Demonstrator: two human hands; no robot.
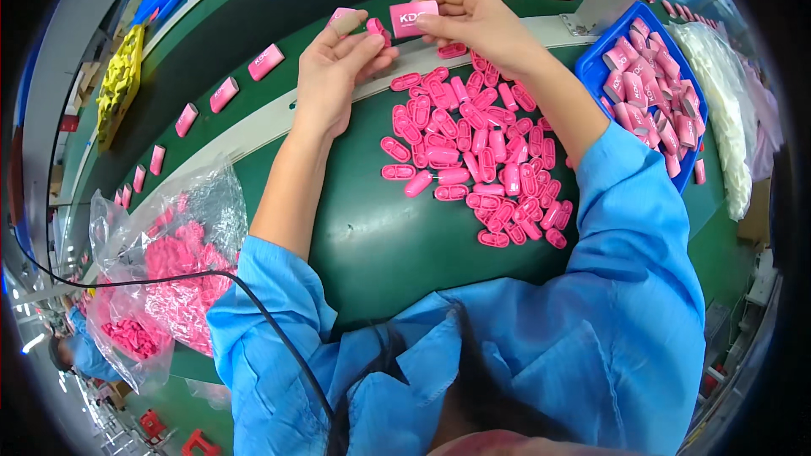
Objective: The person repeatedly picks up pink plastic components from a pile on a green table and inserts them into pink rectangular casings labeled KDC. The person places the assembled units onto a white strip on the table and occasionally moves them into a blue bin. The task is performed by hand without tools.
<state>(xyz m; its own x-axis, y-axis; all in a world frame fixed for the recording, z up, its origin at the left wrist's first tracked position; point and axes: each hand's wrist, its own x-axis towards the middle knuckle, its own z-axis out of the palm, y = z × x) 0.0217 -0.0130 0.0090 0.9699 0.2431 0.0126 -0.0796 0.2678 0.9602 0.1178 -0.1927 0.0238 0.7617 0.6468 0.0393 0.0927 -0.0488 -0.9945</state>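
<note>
My left hand (331, 69) pinches a small glossy pink oval case (378, 29) between thumb and fingers. Just to its right, my right hand (483, 27) grips a flat pink printed card sleeve (405, 26) by its right end. The case and the sleeve are close together but look apart. Both hands are over the pale rail at the far side of the green work surface. Below them lies a loose heap of pink oval cases (469, 136), some with the hollow side up and others with the smooth side up.
A blue tray (583, 67) of pink sleeves stands at the right, beside a white plastic bag (716, 110). Clear bags (190, 241) of pink parts lie at the left. Beyond the rail (253, 139), spaced sleeves (223, 95) line a green belt. A black cable (182, 278) crosses my left sleeve.
</note>
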